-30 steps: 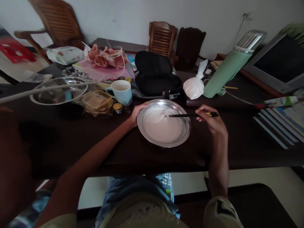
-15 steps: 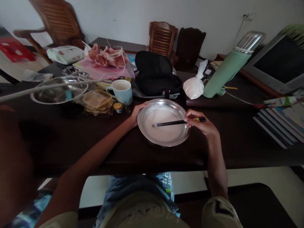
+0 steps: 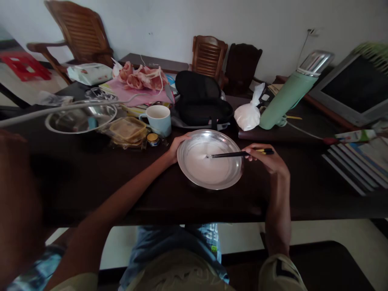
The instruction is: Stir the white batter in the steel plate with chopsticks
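Observation:
A shallow metal bowl [image 3: 185,174] on the dark table holds a pale, whitish liquid or batter [image 3: 206,169]. My left hand [image 3: 178,146] grips its upper left rim, thumb over the edge and the other fingers hidden beneath. In my right hand [image 3: 263,157], just beyond the right rim, is a pair of black chopsticks [image 3: 228,154] with yellow near their top ends. They slant across the bowl, and their tips touch the mixture near its middle.
Behind the bowl are a light blue mug [image 3: 159,120], a small jar [image 3: 153,139], a black case [image 3: 203,107], a tied bag of white powder [image 3: 247,116] and a green thermos [image 3: 286,101]. Another metal bowl [image 3: 65,131] stands left, books [image 3: 348,169] right. Another person's arm [image 3: 18,202] shows at left.
My right hand has moved rightward, away from the bowl's rim, and the chopstick tips have shifted right and slightly up through the mixture. My left hand keeps its hold. The camera view has tilted slightly.

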The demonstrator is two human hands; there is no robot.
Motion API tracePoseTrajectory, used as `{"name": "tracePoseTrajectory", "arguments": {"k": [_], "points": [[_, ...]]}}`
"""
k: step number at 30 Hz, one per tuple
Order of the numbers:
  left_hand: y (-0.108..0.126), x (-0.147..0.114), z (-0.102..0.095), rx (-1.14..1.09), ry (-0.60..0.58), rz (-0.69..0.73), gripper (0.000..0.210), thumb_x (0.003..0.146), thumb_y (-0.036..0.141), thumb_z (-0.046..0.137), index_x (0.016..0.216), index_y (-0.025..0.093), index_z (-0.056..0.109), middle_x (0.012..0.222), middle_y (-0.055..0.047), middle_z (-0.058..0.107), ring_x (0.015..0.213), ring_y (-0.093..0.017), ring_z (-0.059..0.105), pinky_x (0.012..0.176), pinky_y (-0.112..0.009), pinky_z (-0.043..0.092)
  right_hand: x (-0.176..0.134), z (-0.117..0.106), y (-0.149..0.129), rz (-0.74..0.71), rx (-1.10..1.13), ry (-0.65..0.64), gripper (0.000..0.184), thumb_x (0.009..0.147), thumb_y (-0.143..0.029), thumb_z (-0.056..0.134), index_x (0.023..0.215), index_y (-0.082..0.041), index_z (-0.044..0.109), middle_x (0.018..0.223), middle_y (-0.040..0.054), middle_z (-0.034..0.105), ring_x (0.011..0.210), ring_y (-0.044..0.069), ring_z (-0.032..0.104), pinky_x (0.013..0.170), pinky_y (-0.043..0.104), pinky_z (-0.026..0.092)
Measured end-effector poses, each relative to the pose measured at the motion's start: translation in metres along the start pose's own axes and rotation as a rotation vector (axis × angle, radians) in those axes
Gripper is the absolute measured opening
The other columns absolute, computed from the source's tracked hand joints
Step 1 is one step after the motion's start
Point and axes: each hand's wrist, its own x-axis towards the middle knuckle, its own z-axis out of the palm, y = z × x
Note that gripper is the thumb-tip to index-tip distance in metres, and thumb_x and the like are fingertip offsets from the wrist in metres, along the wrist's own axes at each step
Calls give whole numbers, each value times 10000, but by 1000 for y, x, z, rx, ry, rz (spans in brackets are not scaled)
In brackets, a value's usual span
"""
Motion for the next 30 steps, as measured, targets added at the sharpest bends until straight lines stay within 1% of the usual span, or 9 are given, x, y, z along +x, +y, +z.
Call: {"name": "tracePoseTrajectory", "arguments": {"k": [5,9,14,18,22,23,26,27,30], "points": [[1,-2,1,10,26,-2,326,743,189,527,1019,174,700,710,-16,692,738,-209,636,750,-321,487,-1,0,1,-5,23,-141,251,699,-408,794,761,-176,723,645,16,672,573,142,597,548,262,469],[1,-2,1,21,28,3,324,730,204,541,1013,170,696,707,-11,684,687,-190,622,737,-320,485,0,-5,2,14,38,64,245,692,-407,800,725,-188,695,609,8,666,524,121,578,467,226,413],[0,-1,0,31,45,3,332,722,207,542,1012,158,695,699,-10,681,675,-186,617,733,-317,482,-2,-9,-1,6,2,-138,253,714,-436,780,730,-192,717,628,21,668,563,139,597,525,257,463],[-1,1,0,41,15,28,357,721,206,531,1035,164,695,766,-23,700,754,-202,640,769,-321,479,-2,-12,1,-29,-22,94,266,721,-467,765,730,-207,713,637,17,673,554,136,597,486,246,436],[0,0,1,41,37,-11,328,744,191,516,1008,180,709,700,-14,689,715,-200,634,741,-313,480,-3,-12,1,11,-10,-153,258,737,-445,759,753,-190,721,649,31,683,568,147,610,519,261,468],[1,0,2,34,42,1,325,745,181,509,1000,180,711,707,-13,692,718,-196,634,743,-308,481,-3,-12,1,19,-11,-152,257,738,-442,759,745,-188,721,642,31,682,557,143,606,514,258,467],[1,-1,2,29,40,21,324,744,174,510,998,170,710,745,-18,704,737,-197,638,752,-311,484,-4,-13,0,-21,-8,50,260,736,-458,756,748,-201,717,634,19,680,535,133,596,481,244,449],[1,0,2,36,37,11,324,745,182,518,1006,166,710,737,-21,702,730,-200,638,747,-316,486,-4,-13,0,-30,-7,54,263,736,-462,755,764,-203,717,640,19,683,541,136,602,483,246,453],[0,0,1,45,40,-13,335,753,195,534,1035,167,712,687,-18,690,692,-200,634,727,-319,488,-5,-16,0,8,-10,-140,271,737,-458,755,767,-190,721,648,32,689,550,149,618,508,264,482]]}}
